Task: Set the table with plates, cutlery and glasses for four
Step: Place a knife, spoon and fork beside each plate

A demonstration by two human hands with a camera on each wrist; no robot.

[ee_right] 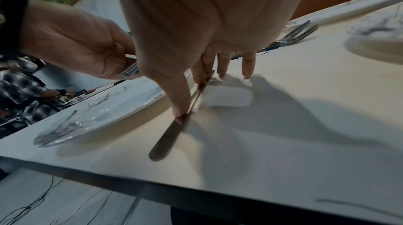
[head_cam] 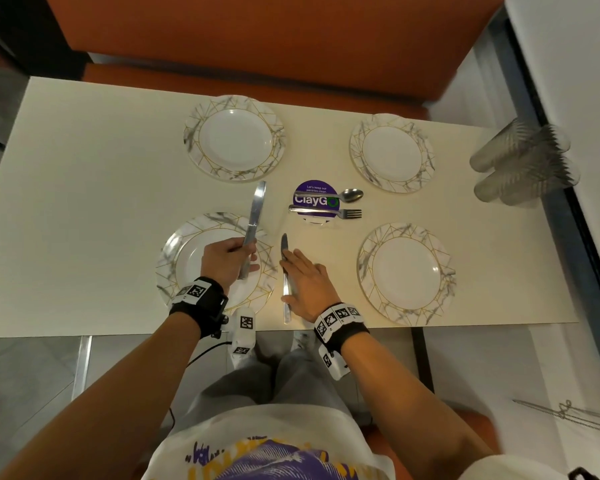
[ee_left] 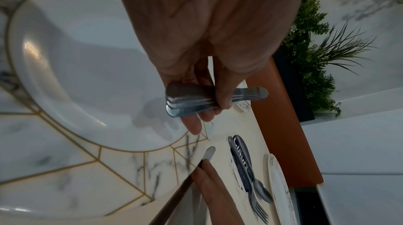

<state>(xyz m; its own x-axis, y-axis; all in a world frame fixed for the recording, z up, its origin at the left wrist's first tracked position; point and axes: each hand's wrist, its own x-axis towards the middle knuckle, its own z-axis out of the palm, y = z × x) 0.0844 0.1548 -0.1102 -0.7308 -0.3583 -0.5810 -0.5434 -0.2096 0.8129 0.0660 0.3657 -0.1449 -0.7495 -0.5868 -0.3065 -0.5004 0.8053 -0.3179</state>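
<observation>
Cream table [head_cam: 84,168], orange bench [head_cam: 274,39] behind — potted greenery [ee_left: 316,47], grey floor [head_cam: 25,375]

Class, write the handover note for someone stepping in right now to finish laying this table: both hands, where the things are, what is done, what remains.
Left hand grips a bundle of knives over the near-left plate.
Right hand, fingers straight, presses one knife flat on the table, just right of that plate.
Done: four plates out.
Spoons and forks lie on the purple sign at the centre; stacked glasses lie at the far right edge.
Left: the held knives, all forks, spoons and glasses.
</observation>
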